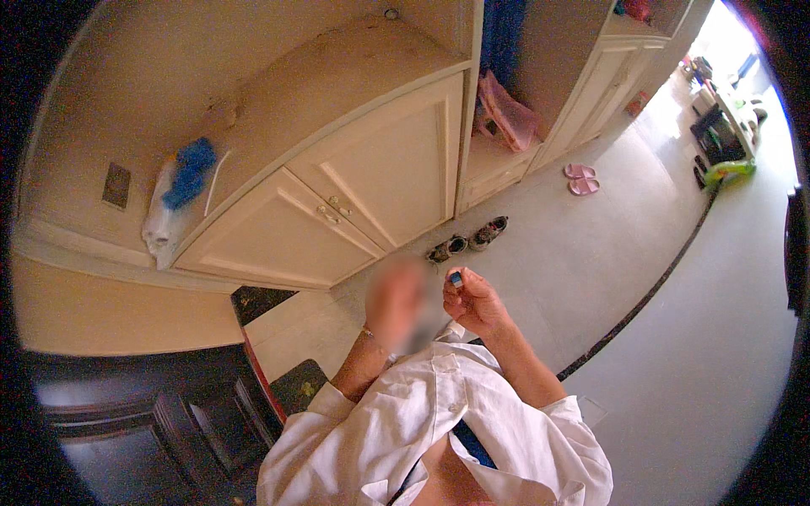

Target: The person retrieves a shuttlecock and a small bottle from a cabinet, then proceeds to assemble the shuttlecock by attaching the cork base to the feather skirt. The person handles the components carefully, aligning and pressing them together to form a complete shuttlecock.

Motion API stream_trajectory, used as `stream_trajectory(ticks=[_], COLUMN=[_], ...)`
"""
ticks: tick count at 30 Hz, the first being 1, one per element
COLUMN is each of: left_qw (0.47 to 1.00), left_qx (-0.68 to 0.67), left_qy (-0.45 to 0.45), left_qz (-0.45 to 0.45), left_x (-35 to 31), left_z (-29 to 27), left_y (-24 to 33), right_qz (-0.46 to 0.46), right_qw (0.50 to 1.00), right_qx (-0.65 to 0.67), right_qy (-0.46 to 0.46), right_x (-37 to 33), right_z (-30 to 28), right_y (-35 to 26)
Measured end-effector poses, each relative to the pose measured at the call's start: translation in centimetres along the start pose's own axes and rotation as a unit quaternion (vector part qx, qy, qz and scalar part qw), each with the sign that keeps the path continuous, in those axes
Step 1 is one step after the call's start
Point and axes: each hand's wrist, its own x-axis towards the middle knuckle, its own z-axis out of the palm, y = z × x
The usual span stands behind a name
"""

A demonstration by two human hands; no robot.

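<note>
Head view: curled right hand pinches small blue object; left hand blurred, grip unclear.

Cream cabinetry along a pale floor

A long unit fills the upper left, its paired panelled doors closed, with small metal handles where they meet. Above them runs a brownish, stained shelf, backed by a beige wall bearing a dark rectangular plate. An open compartment adjoins the unit, with more panelled doors beyond. A glossy, dark panelled door occupies the lower left. A dark strip borders the floor on the right; whether the pale surface past it is floor or wall is unclear. Strong white light pours in at upper right.
</note>
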Motion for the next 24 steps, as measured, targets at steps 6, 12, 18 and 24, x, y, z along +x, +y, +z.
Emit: stream_trajectory(ticks=[6,12,18,24], left_qw=[0.946,0.936,0.916,0.9], left_qx=[-0.236,-0.209,-0.191,-0.171], left_qy=[-0.054,-0.141,-0.207,-0.261], left_qz=[-0.214,-0.246,-0.287,-0.304], left_x=[1.8,4.1,5.7,6.3], left_z=[2.0,1.8,3.0,5.9], left_y=[3.6,3.1,2.2,0.0], right_qz=[-0.07,-0.172,-0.252,-0.306], right_qw=[0.995,0.98,0.951,0.93], right_qx=[0.014,0.026,0.05,0.001], right_qy=[0.066,0.099,0.171,0.203], right_x=[-0.7,-1.2,-2.3,-4.4], right_z=[0.8,0.6,0.0,-1.2], right_y=[-0.7,0.3,1.6,1.3])
